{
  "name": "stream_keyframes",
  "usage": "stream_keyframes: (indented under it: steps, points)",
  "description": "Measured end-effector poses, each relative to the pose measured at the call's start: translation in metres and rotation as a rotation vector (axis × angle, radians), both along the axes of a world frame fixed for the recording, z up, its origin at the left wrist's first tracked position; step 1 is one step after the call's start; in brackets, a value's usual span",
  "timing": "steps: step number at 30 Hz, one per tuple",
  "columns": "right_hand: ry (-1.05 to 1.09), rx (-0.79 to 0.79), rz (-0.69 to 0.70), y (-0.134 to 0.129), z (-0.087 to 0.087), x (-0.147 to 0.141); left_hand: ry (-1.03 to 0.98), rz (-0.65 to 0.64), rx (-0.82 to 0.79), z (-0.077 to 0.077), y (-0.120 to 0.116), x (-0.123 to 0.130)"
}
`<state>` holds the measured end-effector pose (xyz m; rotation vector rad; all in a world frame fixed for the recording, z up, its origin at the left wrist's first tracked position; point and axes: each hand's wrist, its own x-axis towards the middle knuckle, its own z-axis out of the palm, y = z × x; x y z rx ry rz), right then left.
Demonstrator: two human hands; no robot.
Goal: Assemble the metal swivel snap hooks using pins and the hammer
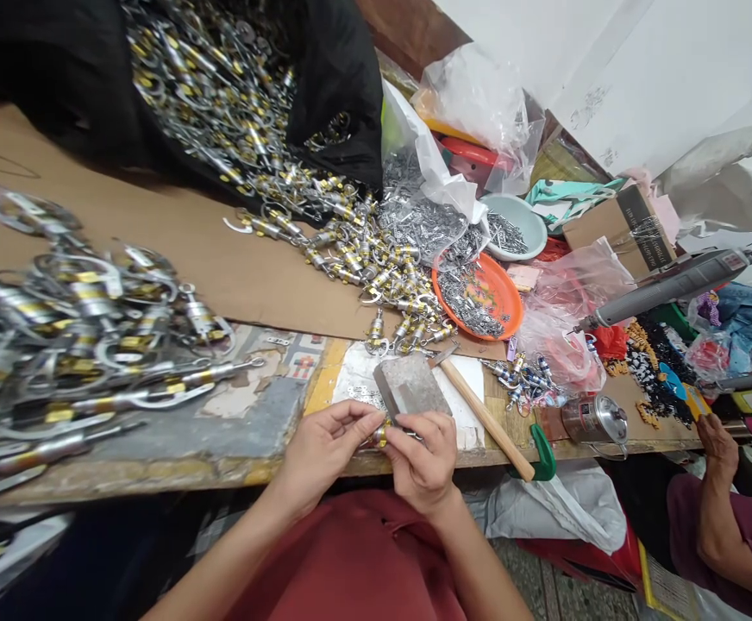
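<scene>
Both hands meet at the table's front edge, in front of a grey metal block. Between them is a small silver and yellow metal piece. My left hand pinches its left end with thumb and forefinger. My right hand has its fingers closed round the right end. Fingertips partly hide the piece. A hammer with a wooden handle lies just right of the block. White paper with small metal bits lies under the block.
Silver and yellow pieces spill from a black bag; larger ones lie left. An orange plate holds metal parts. A metal mug and a grey tool are right, beyond them another person's hand.
</scene>
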<state>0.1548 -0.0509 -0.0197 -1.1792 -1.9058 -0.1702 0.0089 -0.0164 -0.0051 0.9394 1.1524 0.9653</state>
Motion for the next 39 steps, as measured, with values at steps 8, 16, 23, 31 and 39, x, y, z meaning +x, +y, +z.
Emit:
stream_keyframes:
  steps: [8, 16, 23, 31, 39]
  points:
    - [0.001, 0.046, 0.008, 0.0012, 0.0001, -0.003, -0.036, 0.022, -0.041, 0.0006, 0.0006, 0.0008]
    - [-0.002, 0.051, 0.005, 0.0004, -0.0042, -0.0023, -0.072, 0.019, -0.073, 0.0001, 0.0018, 0.0008]
    - [-0.031, 0.05, -0.019, -0.0003, -0.004, -0.0028, -0.101, 0.005, -0.089, -0.003, 0.0029, 0.0012]
    - [-0.044, 0.056, -0.023, 0.0, -0.0007, -0.0032, -0.093, -0.022, -0.071, -0.0002, 0.0035, 0.0011]
    - [-0.044, 0.062, -0.041, -0.0001, -0.0032, -0.003, -0.143, -0.062, -0.046, -0.0014, 0.0061, 0.0012]
